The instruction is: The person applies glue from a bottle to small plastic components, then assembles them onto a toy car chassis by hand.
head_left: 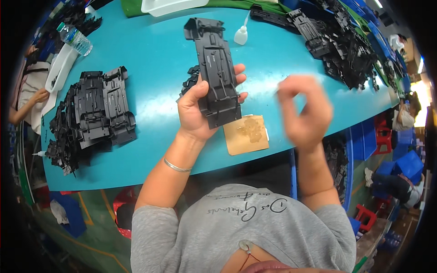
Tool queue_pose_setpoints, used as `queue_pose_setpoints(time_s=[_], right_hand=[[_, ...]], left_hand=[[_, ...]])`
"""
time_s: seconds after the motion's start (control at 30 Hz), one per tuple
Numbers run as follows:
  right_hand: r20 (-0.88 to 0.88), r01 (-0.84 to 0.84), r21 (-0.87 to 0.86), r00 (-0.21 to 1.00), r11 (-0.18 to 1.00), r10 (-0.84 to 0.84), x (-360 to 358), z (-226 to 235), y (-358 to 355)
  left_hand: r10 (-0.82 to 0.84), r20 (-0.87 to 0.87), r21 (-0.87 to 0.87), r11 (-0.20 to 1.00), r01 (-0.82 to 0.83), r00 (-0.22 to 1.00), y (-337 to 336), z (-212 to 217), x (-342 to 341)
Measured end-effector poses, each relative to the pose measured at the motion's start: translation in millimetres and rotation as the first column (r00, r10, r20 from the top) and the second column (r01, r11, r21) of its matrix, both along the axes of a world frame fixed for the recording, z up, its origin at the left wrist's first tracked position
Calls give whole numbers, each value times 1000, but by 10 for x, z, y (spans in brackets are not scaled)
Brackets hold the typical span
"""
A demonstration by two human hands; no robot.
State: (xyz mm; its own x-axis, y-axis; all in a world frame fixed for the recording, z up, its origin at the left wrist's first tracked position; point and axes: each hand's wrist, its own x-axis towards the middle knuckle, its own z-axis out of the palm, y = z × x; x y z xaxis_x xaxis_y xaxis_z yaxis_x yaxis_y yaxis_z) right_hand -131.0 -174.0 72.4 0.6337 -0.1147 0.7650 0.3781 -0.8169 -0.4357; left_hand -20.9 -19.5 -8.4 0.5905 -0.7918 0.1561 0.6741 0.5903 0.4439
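My left hand (195, 110) is wrapped round a long black plastic chassis part (215, 68), thumb on its near side and fingertips showing past its right edge. The part is held up over the table, its ribbed face with bars and slots turned toward me. To the right, my right hand (306, 111) is raised and blurred, thumb and forefinger curled together in a ring; anything tiny between them cannot be made out. Small black pieces (190, 81) lie partly hidden behind the held part. Below it rests a tan card (246, 136) with a wet brown stain.
Similar chassis parts (93, 107) are stacked at left on the turquoise table (154, 91). A black heap (348, 59) sits far right. A small white dropper bottle (241, 35), a water bottle (75, 40) and white trays (170, 5) stand farther back. Another person's hand (40, 95) is at far left.
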Motion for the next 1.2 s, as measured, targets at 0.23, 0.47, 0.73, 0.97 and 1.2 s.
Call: queue_pose_setpoints(time_s=[0.23, 0.47, 0.73, 0.97, 1.2], right_hand=[[40, -25, -192, 999, 981, 33, -1, -482, 449], [55, 37, -284, 998, 958, -23, 11, -541, 462], [48, 44, -295, 998, 955, -31, 14, -571, 466], [40, 35, -293, 999, 955, -24, 7, -587, 472], [24, 29, -281, 999, 959, -24, 5, -585, 484]], left_hand=[[170, 117, 91, 979, -181, 978, -79, 6, -99], [223, 178, 83, 967, -241, 958, -78, 9, -98], [205, 187, 59, 974, -220, 961, -80, 20, -108], [213, 250, 90, 966, -241, 945, -76, 37, -128], [230, 307, 129, 951, -280, 924, -74, 44, -141]])
